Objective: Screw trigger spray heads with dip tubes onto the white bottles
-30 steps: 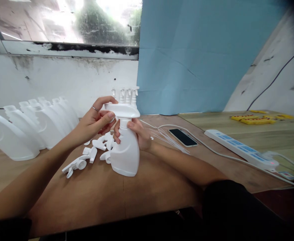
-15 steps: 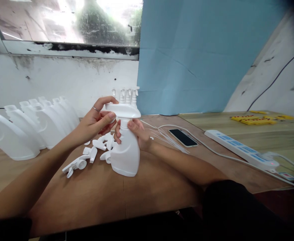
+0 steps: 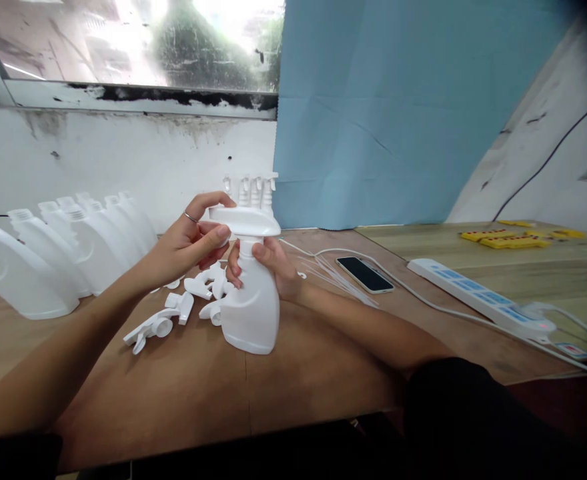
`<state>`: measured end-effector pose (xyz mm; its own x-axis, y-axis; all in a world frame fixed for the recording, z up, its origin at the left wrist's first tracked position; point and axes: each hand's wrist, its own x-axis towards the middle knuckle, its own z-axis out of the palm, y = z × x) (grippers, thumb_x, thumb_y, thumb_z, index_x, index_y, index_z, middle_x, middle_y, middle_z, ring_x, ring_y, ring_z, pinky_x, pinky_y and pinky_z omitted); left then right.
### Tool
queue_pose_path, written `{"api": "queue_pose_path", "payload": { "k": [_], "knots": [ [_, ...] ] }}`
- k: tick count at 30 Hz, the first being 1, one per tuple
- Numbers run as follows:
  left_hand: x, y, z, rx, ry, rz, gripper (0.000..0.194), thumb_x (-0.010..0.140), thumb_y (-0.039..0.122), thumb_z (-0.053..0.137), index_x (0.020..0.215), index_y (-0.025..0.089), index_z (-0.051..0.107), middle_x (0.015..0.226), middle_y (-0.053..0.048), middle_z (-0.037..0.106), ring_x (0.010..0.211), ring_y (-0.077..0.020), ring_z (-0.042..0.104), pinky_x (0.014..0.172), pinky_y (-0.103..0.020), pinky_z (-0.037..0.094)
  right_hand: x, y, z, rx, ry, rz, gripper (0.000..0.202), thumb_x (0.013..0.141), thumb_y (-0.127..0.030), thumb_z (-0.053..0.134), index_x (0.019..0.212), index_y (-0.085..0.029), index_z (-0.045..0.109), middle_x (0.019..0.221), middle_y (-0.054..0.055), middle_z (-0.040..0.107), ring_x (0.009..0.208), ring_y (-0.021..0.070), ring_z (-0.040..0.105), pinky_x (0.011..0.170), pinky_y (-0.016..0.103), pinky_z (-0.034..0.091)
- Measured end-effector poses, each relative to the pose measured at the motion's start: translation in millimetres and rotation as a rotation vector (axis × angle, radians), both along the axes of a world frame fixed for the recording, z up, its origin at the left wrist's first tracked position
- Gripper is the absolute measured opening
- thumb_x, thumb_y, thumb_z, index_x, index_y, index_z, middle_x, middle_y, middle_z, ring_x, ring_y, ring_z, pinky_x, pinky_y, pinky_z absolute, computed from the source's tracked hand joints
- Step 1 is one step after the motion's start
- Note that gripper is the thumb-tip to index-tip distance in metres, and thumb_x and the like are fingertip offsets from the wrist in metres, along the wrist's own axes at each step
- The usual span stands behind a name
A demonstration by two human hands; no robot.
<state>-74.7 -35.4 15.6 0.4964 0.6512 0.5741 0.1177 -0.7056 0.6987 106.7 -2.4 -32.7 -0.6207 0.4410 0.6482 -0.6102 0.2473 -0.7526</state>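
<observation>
Worktop (image 3: 198, 393): brown, spread across the lower half of the frame, a thin seam running down near its middle
Blue sheet (image 3: 398, 100): hung over the wall from the upper centre toward the upper right
White wall (image 3: 123, 157): scuffed and stained, across the middle left
Window (image 3: 213, 47): upper left, its frame marked with black patches
Open-necked bottles (image 3: 33, 277): white, uncapped, standing close together at the left edge
Spray bottle (image 3: 252, 310): centre of the frame, white, nearly upright; whether its base touches the worktop cannot be told
Power strip (image 3: 473, 290): right side, white with blue socket faces
Loose trigger sprayers (image 3: 159, 327): white, scattered left of and behind the spray bottle
Left hand (image 3: 183, 243): centre left, index finger on top and thumb at the near side, clamped on the back end of the spray head
Right hand (image 3: 286, 273): just below, fingers closed around the bottle's neck, thumb on the near side
Spray head (image 3: 251, 221): white, over the neck; how tightly it is seated cannot be told
Phone (image 3: 365, 274): right of centre, dark screen up
Ring (image 3: 190, 217): on a finger of the left hand
</observation>
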Motion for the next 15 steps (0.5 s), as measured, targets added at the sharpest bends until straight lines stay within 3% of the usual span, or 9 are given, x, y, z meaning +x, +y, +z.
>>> {"api": "queue_pose_path", "payload": {
  "k": [4, 11, 15],
  "knots": [
    [-1.2, -2.3, 1.7, -0.01, 0.036, 0.046, 0.031, 0.099, 0.033, 0.051, 0.127, 0.029, 0.039, 0.059, 0.006, 0.046, 0.047, -0.0082, 0.044, 0.044, -0.019, 0.038, 1.8, 0.7, -2.5, -0.046, 0.0, 0.035, 0.036, 0.089, -0.051, 0.053, 0.102, -0.017, 0.051, 0.074, 0.002, 0.059, 0.058, 0.0155, 0.056, 0.055, 0.031, 0.045],
    [-1.6, -3.9, 2.1, -0.033, 0.081, 0.051, 0.033, 0.099, 0.034, 0.051, 0.129, 0.03, 0.038, 0.059, 0.007, 0.046, 0.046, -0.0078, 0.043, 0.043, -0.017, 0.038, 0.2, -8.1, 2.1, 0.032, 0.02, 0.01, 0.04, 0.09, -0.054, 0.055, 0.079, -0.016, 0.052, 0.067, 0.0, 0.05, 0.053, 0.0118, 0.051, 0.051, 0.026, 0.04],
    [-7.4, -5.9, 7.1, 0.022, 0.107, 0.115, 0.036, 0.098, 0.033, 0.054, 0.131, 0.028, 0.042, 0.062, 0.005, 0.051, 0.047, -0.0083, 0.048, 0.043, -0.017, 0.04, -0.2, -7.4, 3.8, -0.03, -0.027, 0.097, 0.041, 0.085, -0.057, 0.06, 0.087, -0.017, 0.052, 0.068, -0.002, 0.05, 0.054, 0.0114, 0.05, 0.05, 0.026, 0.039]
  ]
}}
